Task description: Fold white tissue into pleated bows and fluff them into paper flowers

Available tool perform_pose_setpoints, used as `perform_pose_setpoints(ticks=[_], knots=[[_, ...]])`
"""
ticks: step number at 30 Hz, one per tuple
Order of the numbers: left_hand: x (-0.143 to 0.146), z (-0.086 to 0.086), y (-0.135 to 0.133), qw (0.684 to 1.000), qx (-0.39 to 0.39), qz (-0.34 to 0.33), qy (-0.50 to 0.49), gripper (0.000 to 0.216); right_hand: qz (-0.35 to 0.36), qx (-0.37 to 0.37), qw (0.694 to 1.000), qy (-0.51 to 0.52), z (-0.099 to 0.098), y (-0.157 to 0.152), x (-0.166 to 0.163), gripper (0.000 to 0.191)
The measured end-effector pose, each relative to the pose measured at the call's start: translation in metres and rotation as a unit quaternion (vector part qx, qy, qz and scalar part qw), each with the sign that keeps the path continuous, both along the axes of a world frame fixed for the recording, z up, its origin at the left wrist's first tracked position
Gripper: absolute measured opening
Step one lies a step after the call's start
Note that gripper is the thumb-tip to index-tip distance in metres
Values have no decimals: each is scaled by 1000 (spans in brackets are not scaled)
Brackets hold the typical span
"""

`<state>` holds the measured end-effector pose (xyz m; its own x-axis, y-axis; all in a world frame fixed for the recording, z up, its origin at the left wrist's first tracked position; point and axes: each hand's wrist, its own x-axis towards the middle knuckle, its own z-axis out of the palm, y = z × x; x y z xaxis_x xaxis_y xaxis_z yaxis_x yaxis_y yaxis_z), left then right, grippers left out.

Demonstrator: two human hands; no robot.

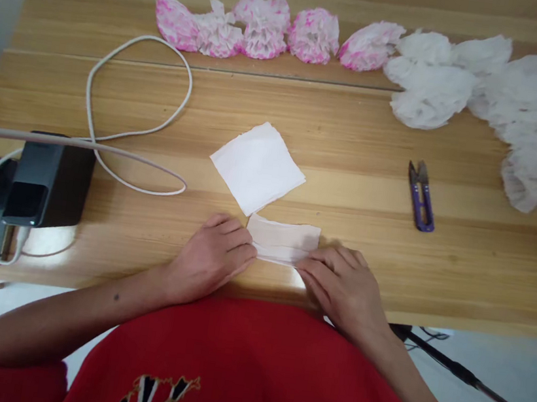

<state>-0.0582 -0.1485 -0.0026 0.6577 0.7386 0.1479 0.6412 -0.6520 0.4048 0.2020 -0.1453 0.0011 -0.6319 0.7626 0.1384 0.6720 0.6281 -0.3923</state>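
Note:
A small folded strip of white tissue paper (283, 240) lies near the front edge of the wooden table (355, 146). My left hand (212, 256) pinches its left end with fingers pressed together. My right hand (343, 287) pinches its right end the same way. Just beyond the strip lies a flat square stack of white tissue sheets (257, 168), turned like a diamond, untouched.
Purple thread snips (421, 196) lie to the right. Several pink-edged paper flowers (266, 29) line the back; white ones (499, 99) spread at the back right. A black phone on a stand (46, 181) and a looping white cable (135, 117) sit at left.

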Motion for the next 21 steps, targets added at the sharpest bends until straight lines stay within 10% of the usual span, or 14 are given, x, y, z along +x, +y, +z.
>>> perform_pose_setpoints(ticks=[17,21], knots=[[1,1,7,996,9,84,20,24,-97,-52,993,-52,3,2,-5,20],[2,15,-5,997,27,-36,-57,15,-94,-63,992,-56,3,3,-5,21]])
